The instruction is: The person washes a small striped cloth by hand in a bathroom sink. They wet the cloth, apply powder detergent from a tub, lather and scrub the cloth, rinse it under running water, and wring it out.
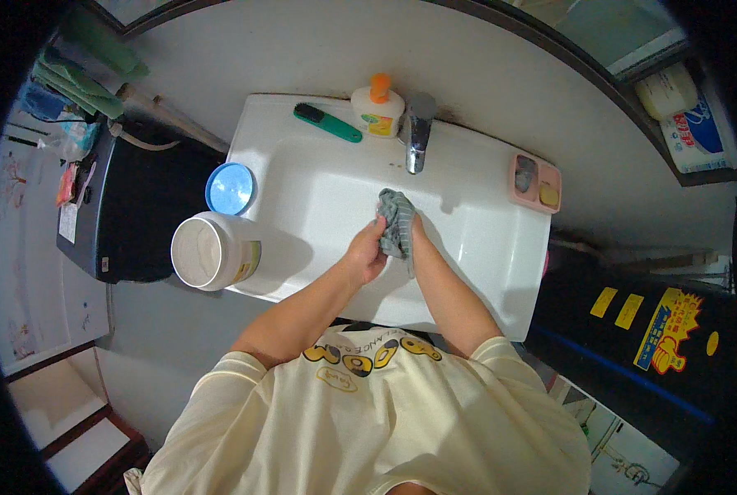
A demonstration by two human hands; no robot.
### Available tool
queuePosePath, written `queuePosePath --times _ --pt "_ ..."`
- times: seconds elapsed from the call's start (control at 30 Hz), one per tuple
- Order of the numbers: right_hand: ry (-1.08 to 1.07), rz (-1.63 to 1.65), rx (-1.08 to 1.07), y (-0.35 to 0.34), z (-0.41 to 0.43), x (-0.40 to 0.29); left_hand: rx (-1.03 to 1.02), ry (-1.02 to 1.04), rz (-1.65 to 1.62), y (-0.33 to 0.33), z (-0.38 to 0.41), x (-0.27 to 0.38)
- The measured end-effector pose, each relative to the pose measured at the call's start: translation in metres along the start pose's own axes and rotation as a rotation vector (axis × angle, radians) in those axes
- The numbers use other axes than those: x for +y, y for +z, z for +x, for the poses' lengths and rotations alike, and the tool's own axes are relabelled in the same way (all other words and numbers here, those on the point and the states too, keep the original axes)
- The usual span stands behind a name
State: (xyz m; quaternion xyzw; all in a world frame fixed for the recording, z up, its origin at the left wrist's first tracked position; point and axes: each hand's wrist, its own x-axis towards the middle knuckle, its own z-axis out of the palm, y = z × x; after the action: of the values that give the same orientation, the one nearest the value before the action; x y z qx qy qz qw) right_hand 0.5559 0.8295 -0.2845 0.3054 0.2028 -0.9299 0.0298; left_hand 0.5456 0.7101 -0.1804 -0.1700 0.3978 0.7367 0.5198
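Over the white sink basin (337, 179), a crumpled grey cloth (396, 223) with light stripes is bunched between my two hands. My left hand (367, 246) grips its left side, thumb on top. My right hand (418, 230) is against the right side; most of its fingers are hidden by the fabric. Just beyond the cloth stands a chrome faucet (417, 139), and no stream of water shows beneath its spout.
On the back ledge lie a green-handled brush (328, 122) and an orange-topped pump bottle (378, 111). A pink soap dish (534, 184) sits at right. An open white tub (238, 250) and blue lid (230, 189) rest at left. Dark appliances (158, 204) flank the sink.
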Motion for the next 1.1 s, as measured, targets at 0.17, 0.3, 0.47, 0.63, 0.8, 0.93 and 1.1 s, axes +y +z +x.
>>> queuePosePath --times 0.17,0.3,0.47,0.63,0.8,0.93,1.1 --pt "0.224 -0.078 -0.008 0.034 -0.071 -0.011 0.016 -0.022 -0.292 -0.033 0.007 0.027" --pt "0.172 0.273 0.01 0.03 -0.08 -0.022 0.031 -0.206 -0.222 -0.028 -0.002 0.023" --pt "-0.639 -1.248 0.361 0.046 -0.073 0.033 0.023 -0.347 -0.203 -0.024 0.011 0.023" --pt "-0.824 -1.333 0.27 0.103 -0.112 0.028 0.008 -0.164 0.015 -0.044 0.063 0.015" --pt "-0.592 -1.335 0.486 0.079 -0.045 -0.033 -0.108 -0.073 -0.147 -0.031 0.073 -0.007" --pt "-0.78 -1.338 0.526 0.067 -0.047 -0.007 0.082 -0.177 -0.228 -0.005 0.062 0.011" --pt "-0.861 -1.402 0.367 0.071 -0.044 -0.001 -0.094 -0.096 -0.193 -0.024 0.063 0.001"
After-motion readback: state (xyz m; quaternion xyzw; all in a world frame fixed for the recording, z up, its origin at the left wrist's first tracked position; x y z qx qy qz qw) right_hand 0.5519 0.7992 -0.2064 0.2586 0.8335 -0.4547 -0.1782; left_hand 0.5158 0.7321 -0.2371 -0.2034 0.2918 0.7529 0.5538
